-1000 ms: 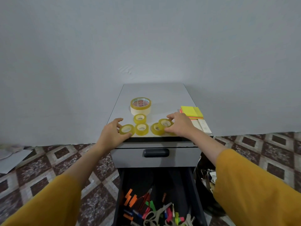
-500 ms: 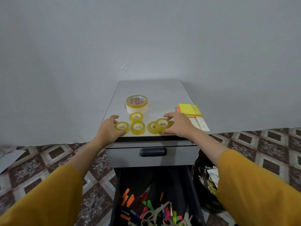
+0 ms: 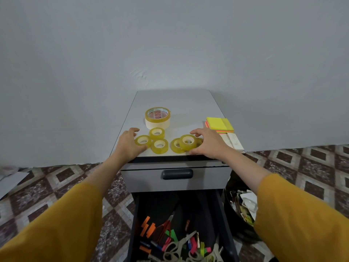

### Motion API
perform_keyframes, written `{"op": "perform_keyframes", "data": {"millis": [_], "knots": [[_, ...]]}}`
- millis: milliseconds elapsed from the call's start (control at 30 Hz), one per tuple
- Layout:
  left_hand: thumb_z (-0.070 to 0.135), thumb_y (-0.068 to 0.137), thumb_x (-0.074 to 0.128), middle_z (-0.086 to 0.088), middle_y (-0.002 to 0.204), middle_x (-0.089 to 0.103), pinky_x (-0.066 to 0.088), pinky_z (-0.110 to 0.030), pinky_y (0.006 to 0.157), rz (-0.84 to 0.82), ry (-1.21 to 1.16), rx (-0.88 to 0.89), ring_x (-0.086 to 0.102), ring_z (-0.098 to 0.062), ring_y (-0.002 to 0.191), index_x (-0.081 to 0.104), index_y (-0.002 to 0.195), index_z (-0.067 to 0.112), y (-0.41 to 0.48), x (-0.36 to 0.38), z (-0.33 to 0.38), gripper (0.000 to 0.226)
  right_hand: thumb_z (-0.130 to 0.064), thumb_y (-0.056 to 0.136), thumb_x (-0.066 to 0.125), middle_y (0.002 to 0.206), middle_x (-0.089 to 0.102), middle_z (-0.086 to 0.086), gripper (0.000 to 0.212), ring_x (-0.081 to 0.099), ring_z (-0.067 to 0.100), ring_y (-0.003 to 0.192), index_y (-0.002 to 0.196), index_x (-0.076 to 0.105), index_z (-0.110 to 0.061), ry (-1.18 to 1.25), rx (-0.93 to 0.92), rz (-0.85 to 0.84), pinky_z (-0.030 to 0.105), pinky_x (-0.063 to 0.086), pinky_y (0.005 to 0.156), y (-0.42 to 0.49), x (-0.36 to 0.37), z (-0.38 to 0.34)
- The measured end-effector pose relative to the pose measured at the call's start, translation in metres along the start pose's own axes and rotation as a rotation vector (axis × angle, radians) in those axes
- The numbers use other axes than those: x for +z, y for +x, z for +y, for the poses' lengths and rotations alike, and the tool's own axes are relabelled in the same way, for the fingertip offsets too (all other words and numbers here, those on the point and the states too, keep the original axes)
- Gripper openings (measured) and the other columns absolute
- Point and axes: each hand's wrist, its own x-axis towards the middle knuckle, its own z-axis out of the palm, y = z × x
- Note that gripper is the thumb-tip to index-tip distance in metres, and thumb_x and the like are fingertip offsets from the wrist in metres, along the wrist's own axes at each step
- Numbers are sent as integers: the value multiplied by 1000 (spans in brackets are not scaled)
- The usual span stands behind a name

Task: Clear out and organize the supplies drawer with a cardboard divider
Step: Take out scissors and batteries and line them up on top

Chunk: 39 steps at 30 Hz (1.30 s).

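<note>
Several small yellow tape rolls lie at the front of the grey cabinet top (image 3: 173, 99). My left hand (image 3: 127, 144) curls around the leftmost small roll (image 3: 143, 141), thumb at its near side. Two more small rolls (image 3: 156, 133) (image 3: 159, 146) lie just right of it. My right hand (image 3: 209, 143) grips a small roll (image 3: 187, 142) that rests tilted on another roll (image 3: 175, 145). Behind them stands a large tape roll (image 3: 157, 118). Below, the open drawer (image 3: 133, 233) holds scissors (image 3: 179, 246), markers and coloured flags.
A stack of yellow and orange sticky notes (image 3: 219, 124) and white cards (image 3: 234, 141) lie at the cabinet's right edge. The upper drawer with a dark handle (image 3: 177, 174) is closed. A black bin (image 3: 239, 205) stands at the right, paper (image 3: 9, 183) lies on the patterned floor.
My view has shifted a little, so the cabinet sits higher in frame. Both hands stay on the same small tape rolls and the rolls have barely moved.
</note>
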Motion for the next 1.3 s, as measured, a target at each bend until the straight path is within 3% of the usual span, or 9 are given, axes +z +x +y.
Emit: {"op": "perform_keyframes", "data": {"millis": [267, 400, 467, 500, 633, 733, 900, 1067, 1300], "knots": [[11, 75, 75, -18, 131, 44, 44, -34, 91, -6, -10, -11, 52, -29, 110, 42, 134, 6, -15, -5, -3, 68, -32, 69, 81, 125, 53, 3, 70, 48, 17, 115, 131, 50, -16, -22, 11, 34, 26, 36, 89, -6, -3, -4], [12, 77, 73, -18, 129, 42, 40, -32, 90, 48, 28, 27, 51, -29, 110, 47, 126, 4, -34, -6, -4, 57, -20, 76, 73, 68, 55, -3, 24, 53, 8, 76, 96, 65, -8, 109, -25, 230, 22, 38, 88, -18, -2, -8], [14, 78, 71, -15, 123, 44, 40, -32, 86, 94, 36, 30, 52, -28, 105, 49, 116, 4, -45, -6, -4, 45, -10, 79, 64, 54, 48, -7, 3, 46, 10, 57, 76, 62, -11, 140, -33, 298, 24, 40, 72, -25, 0, -10], [15, 79, 70, -14, 119, 45, 41, -34, 85, 109, 33, 26, 52, -27, 102, 50, 110, 4, -51, -6, -4, 38, -8, 79, 61, 52, 47, -8, 10, 44, 10, 54, 71, 60, -13, 135, -33, 304, 24, 38, 65, -29, 1, -12], [16, 83, 66, -6, 102, 47, 41, -29, 77, 118, 43, 49, 55, -22, 87, 53, 84, 13, -69, -5, -3, 14, -6, 81, 58, 50, 46, -9, 14, 42, 6, 50, 69, 59, -12, 135, -53, 289, 22, 33, 54, -43, 9, -13], [17, 83, 65, -8, 95, 58, 37, -24, 69, 83, 68, 84, 53, -16, 78, 53, 67, 22, -80, -2, -5, 20, -5, 81, 59, 50, 46, -7, 13, 41, 7, 50, 69, 61, -8, 165, -76, 277, 19, 33, 54, -57, 16, -12], [20, 82, 67, -3, 84, 54, 47, -35, 75, 3, 83, 91, 52, -17, 76, 59, 70, 19, -100, 6, -5, 15, -7, 82, 57, 51, 47, -5, 20, 42, 12, 54, 64, 55, -12, 173, -68, 250, 26, 39, 59, -73, 31, -6], [22, 84, 66, -7, 91, 63, 45, -28, 73, -106, 74, 36, 59, -20, 84, 66, 77, 14, -120, 28, -9, 11, -7, 81, 60, 61, 56, -3, 12, 48, 5, 57, 70, 64, -10, 191, -38, 179, 11, 36, 54, -86, 44, 9], [14, 86, 64, -3, 89, 68, 45, -21, 77, -294, 56, -24, 61, -14, 84, 71, 85, 9, -154, 78, -30, 8, -7, 82, 63, 64, 58, -2, 11, 50, 5, 60, 71, 67, -7, 220, 39, 60, 9, 35, 53, -109, 90, 47]]}}
